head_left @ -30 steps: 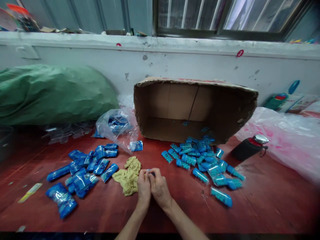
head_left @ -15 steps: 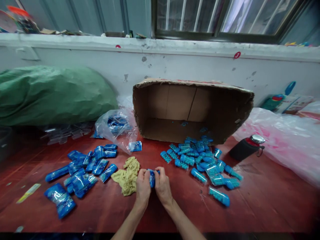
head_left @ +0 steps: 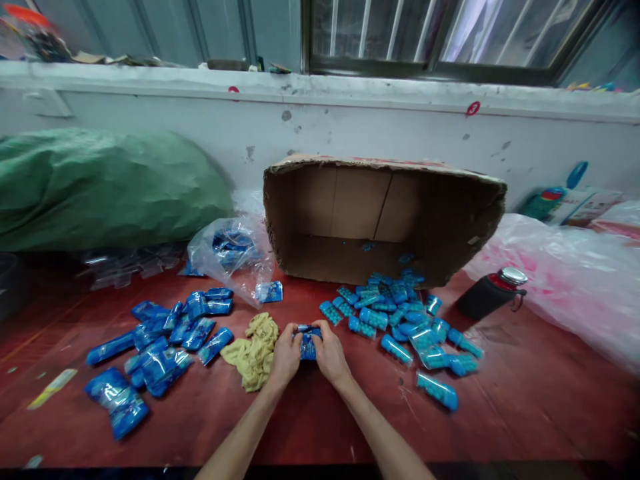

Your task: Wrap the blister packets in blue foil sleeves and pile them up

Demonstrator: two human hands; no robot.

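Observation:
My left hand (head_left: 286, 355) and my right hand (head_left: 329, 351) are close together over the red table (head_left: 310, 427), both closed on one small blue packet (head_left: 308, 345) held between them. A crumpled yellow cloth (head_left: 255, 351) lies just left of my left hand. To the right, a heap of blue pill strips (head_left: 400, 320) spills out of a cardboard box (head_left: 380, 220) lying on its side. Further left lies a spread of bagged blue packets (head_left: 160, 340).
A clear plastic bag with blue packets (head_left: 233, 257) sits by the box's left side. A green sack (head_left: 100, 187) lies at the back left. A dark bottle with a metal cap (head_left: 487, 297) and a pink-tinted plastic sheet (head_left: 565, 280) are on the right.
The blue packet has come further into sight between my hands, which have shifted slightly forward. The camera view has tilted a little.

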